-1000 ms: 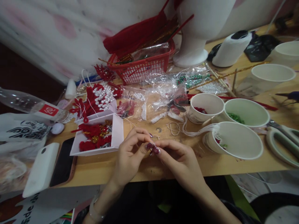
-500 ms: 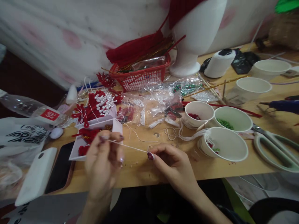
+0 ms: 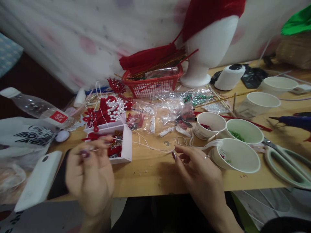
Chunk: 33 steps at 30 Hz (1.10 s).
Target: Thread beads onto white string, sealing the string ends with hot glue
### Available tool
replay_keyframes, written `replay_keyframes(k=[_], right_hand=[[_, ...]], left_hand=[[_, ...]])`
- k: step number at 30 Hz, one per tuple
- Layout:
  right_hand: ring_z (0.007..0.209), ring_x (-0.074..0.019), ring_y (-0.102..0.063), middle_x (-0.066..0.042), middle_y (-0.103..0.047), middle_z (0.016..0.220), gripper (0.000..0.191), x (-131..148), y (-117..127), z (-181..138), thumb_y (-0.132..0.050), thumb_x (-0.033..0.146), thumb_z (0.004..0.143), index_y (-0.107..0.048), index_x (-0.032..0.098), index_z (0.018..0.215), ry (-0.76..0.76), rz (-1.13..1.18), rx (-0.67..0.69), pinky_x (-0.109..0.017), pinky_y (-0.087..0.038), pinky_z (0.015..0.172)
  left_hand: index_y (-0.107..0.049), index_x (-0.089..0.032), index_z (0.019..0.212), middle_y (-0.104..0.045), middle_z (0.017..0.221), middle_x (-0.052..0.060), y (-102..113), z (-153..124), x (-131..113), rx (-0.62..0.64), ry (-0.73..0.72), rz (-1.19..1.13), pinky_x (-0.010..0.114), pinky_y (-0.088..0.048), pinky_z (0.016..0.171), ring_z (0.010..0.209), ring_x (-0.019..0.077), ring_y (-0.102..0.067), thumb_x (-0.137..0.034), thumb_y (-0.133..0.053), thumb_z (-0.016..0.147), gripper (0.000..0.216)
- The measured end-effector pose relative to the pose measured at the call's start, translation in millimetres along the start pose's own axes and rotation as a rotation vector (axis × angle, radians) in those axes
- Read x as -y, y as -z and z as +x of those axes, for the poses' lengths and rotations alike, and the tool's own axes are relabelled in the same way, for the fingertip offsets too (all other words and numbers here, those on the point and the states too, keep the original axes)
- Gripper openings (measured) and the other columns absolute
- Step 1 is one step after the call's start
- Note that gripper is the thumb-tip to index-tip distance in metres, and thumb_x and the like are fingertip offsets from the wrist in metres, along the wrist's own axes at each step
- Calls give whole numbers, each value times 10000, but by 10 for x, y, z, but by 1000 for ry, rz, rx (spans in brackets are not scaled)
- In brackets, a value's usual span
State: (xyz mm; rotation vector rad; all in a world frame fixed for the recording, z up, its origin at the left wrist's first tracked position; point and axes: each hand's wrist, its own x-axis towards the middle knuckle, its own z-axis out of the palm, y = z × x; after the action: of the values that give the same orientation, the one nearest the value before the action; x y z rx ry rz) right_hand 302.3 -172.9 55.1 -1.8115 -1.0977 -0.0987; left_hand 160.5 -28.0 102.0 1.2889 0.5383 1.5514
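My left hand [image 3: 90, 173] is raised in front of the white open box [image 3: 126, 144], its thumb and fingers pinched on a white thread [image 3: 116, 139]. Motion blurs the fingertips, and anything else small in them I cannot make out. Over the table's front half, my right hand [image 3: 201, 176] has its thumb and index finger closed around white thread near the fingertips. A pale strand runs leftward from there across the wood. Red velvety pieces and gold bits lie in the white box. Just right of my right hand stands a paper cup [image 3: 243, 158] with white threads over its rim.
Beyond are cups of red beads [image 3: 206, 125] and green beads [image 3: 236, 136], with scissors [image 3: 286, 161] at right. Behind stand a red basket [image 3: 152, 87], a white mannequin head [image 3: 206, 48] and a thread cone [image 3: 229, 77]. A bottle [image 3: 36, 105] and white phone-shaped item [image 3: 40, 181] are left.
My hands have moved apart: the left went left and toward me, the right went right. The thread stretched between them earlier now looks slacker. The view has shifted slightly.
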Motion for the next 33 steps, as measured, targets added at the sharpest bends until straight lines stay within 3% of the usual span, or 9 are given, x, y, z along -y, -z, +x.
replay_keyframes(k=[2, 4, 8, 11, 14, 17, 25, 33], right_hand=[[796, -166, -641, -49, -689, 923, 172, 70, 9, -11, -599, 148, 916, -633, 184, 1080, -12, 77, -4, -294, -500, 747], [812, -160, -633, -37, -682, 930, 193, 157, -6, -23, -597, 166, 920, -626, 205, 1107, -9, 202, 21, -282, -506, 756], [1003, -193, -638, -66, -689, 1118, 324, 294, -102, -48, -639, 199, 891, -596, 216, 1212, 17, 421, 144, -300, -515, 840], [904, -169, -671, -28, -731, 989, 174, 321, -181, -53, -631, 161, 894, -652, 230, 1053, -19, 533, 175, -276, -516, 795], [774, -141, -675, 12, -735, 832, 107, 300, -228, -46, -623, 143, 905, -673, 237, 910, -89, 594, 133, -245, -504, 719], [766, -138, -673, 13, -737, 830, 148, 266, -251, -42, -616, 124, 903, -697, 247, 922, -109, 638, 111, -242, -503, 712], [782, -148, -678, -9, -740, 856, 178, 217, -269, -44, -605, 136, 909, -736, 255, 931, -218, 755, 136, -265, -525, 728], [743, -146, -669, -8, -719, 799, 127, 192, -269, -9, -624, 135, 880, -712, 219, 842, -284, 793, 154, -259, -527, 697]], left_hand=[[-674, -220, 859, -645, 815, -30, 40, -46, 47, 187, 182, 5, 210, -524, 706, 728, 97, -594, -243, -658, 892, 43], [-672, -223, 856, -615, 887, -5, 60, -108, 74, 393, 331, 89, 186, -458, 590, 699, 91, -547, -295, -642, 907, 92], [-669, -231, 821, -541, 986, 28, 29, -202, 91, 695, 349, 281, 212, -440, 668, 863, 138, -545, -308, -617, 920, 135], [-661, -233, 819, -528, 1032, 42, 1, -220, 106, 781, 356, 308, 231, -447, 704, 932, 164, -544, -312, -584, 935, 160], [-665, -225, 819, -530, 1028, 51, -10, -227, 139, 781, 408, 279, 235, -446, 697, 933, 173, -543, -324, -581, 934, 174], [-683, -211, 800, -542, 960, 43, -34, -252, 188, 717, 513, 178, 225, -444, 710, 893, 160, -542, -334, -622, 911, 176], [-752, -177, 709, -637, 877, 31, -138, -288, 319, 396, 1054, -155, 190, -460, 609, 705, 102, -553, -364, -855, 674, 216], [-762, -168, 733, -641, 826, 25, -159, -285, 357, 376, 1190, -170, 192, -441, 538, 631, 89, -524, -347, -875, 632, 235]])
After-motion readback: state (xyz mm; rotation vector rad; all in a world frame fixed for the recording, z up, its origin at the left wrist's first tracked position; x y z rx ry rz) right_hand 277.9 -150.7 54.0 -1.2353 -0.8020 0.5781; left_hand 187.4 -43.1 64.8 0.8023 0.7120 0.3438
